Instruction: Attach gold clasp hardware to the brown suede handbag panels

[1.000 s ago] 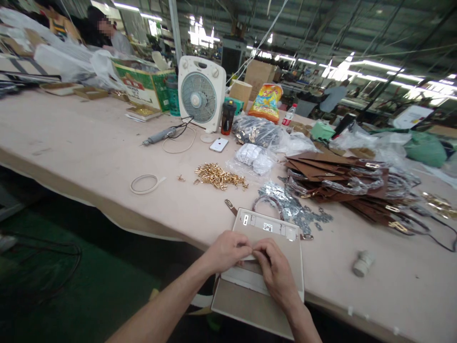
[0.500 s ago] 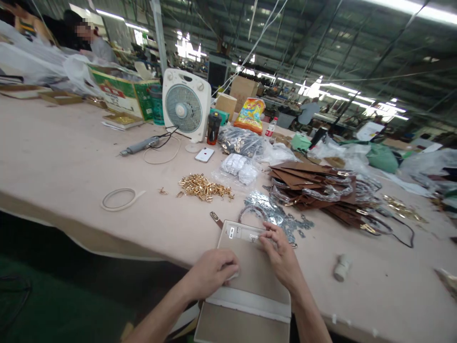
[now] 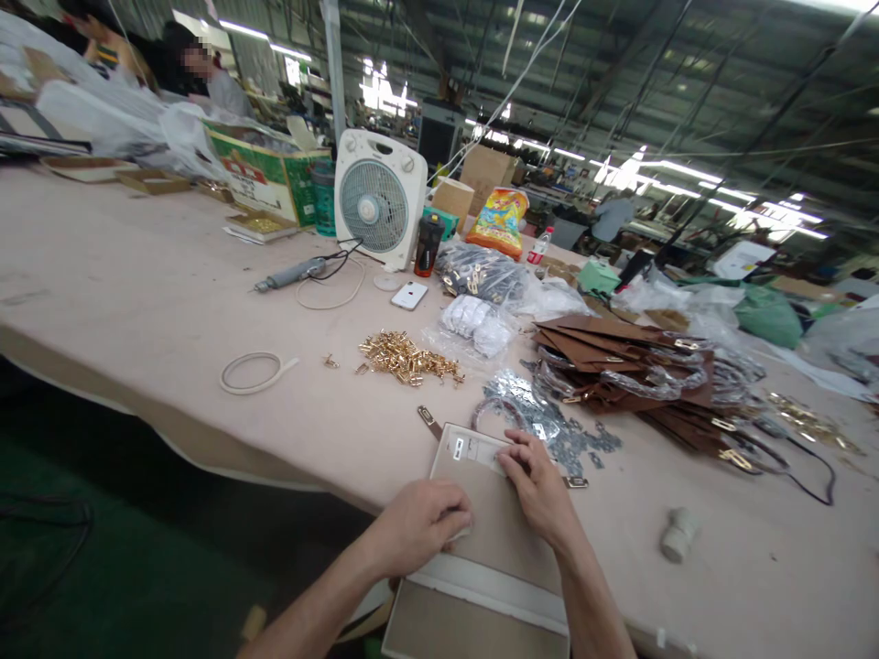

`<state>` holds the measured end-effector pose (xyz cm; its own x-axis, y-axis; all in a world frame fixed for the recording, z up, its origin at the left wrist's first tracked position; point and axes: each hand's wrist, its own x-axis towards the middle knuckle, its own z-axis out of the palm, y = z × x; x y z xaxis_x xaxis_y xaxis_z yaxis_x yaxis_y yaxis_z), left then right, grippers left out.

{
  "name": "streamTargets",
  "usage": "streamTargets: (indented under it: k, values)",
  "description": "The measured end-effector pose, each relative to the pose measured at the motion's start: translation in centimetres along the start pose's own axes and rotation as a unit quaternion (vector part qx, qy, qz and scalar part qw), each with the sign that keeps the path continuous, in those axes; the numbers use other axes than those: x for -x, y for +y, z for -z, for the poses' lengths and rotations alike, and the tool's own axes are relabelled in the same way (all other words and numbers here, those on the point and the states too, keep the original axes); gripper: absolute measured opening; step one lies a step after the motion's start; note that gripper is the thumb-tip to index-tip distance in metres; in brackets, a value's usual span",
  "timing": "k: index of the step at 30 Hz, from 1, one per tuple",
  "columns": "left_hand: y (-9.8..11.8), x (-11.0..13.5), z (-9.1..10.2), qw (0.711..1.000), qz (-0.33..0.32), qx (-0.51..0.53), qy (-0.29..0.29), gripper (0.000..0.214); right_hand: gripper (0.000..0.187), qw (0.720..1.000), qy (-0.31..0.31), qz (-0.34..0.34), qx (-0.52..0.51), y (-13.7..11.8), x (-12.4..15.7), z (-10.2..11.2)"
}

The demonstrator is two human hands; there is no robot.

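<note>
Head view: we look across a broad, pale tabletop [image 3: 165,265] that slants from the far left down to the near right. On its right side we see the brown pile [image 3: 611,343], stacked in uneven layers. The panel [image 3: 494,526], beige, lies at the near edge of the tabletop, in the lower middle of our view, its lower end towards us. Farther back stands the fan [image 3: 381,201], upright, with the green box [image 3: 295,183] to its left.

The two hands we see are apart from each other, both over the panel. The left hand [image 3: 418,522] is at its left side, fingers curled in on a pale scrap [image 3: 464,533] that is mostly hidden. The right hand [image 3: 539,480] reaches to its upper right, fingers bent; we cannot tell whether they pinch anything.

Just beyond the panel we find grey plates [image 3: 563,430], spread flat and overlapping, and to their left the gold heap [image 3: 408,357] of small parts. A white band [image 3: 494,590] crosses the panel low down. The grey tool [image 3: 292,275] lies left of the phone [image 3: 410,295], well apart from it. Smallest, a brown tab [image 3: 430,421] sticks out past the panel's upper left corner.
</note>
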<state>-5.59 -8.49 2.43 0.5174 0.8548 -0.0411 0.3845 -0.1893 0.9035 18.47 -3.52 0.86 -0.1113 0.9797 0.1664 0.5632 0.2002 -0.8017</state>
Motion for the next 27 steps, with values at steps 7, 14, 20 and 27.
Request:
streamTargets:
  k: [7, 14, 20, 27]
  values:
    - [0.0, 0.1, 0.1, 1.0, 0.0, -0.008, 0.008, 0.017, 0.034, 0.999, -0.032, -0.017, -0.021, -0.3, -0.3, 0.8]
    - [0.2, 0.2, 0.1, 1.0, 0.012, 0.002, 0.002, 0.02, 0.029, 0.999, -0.038, 0.0, -0.004, 0.1, -0.5, 0.4]
    - [-0.1, 0.2, 0.0, 0.998, 0.024, 0.054, -0.005, 0.021, 0.025, 0.999, -0.021, 0.025, 0.01, 0.5, -0.4, -0.3]
    - [-0.6, 0.1, 0.1, 0.984, 0.01, 0.176, -0.003, 0.027, 0.033, 0.998, -0.017, 0.027, 0.057, 1.1, -0.5, 0.2]
